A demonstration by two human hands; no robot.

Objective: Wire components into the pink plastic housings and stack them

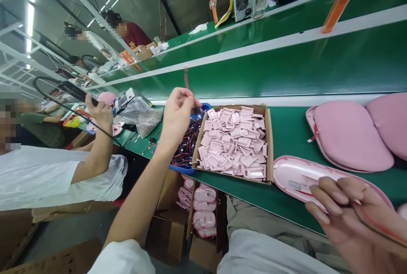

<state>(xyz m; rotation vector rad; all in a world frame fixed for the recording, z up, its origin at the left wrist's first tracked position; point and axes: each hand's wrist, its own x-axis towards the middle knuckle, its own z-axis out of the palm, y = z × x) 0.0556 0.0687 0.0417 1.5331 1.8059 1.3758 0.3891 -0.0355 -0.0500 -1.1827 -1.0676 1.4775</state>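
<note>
My left hand is closed in a pinch above the blue tray. A blurred reddish wire lead with a pale tip stands up from its fingers, and a dark bit shows at the fingertips. In the tray lie many small black parts with red wires. My right hand, palm up with curled fingers, has thin red and black wires running through it; their far end is out of view. Behind its fingers lies an open pink oval shell with a red wire inside.
A cardboard box full of small pink plastic pieces stands between my hands. Pink padded pieces lie at the right. Below the bench, cartons hold pink shells. A co-worker sits at the left, holding a black tool. An orange fan hangs above.
</note>
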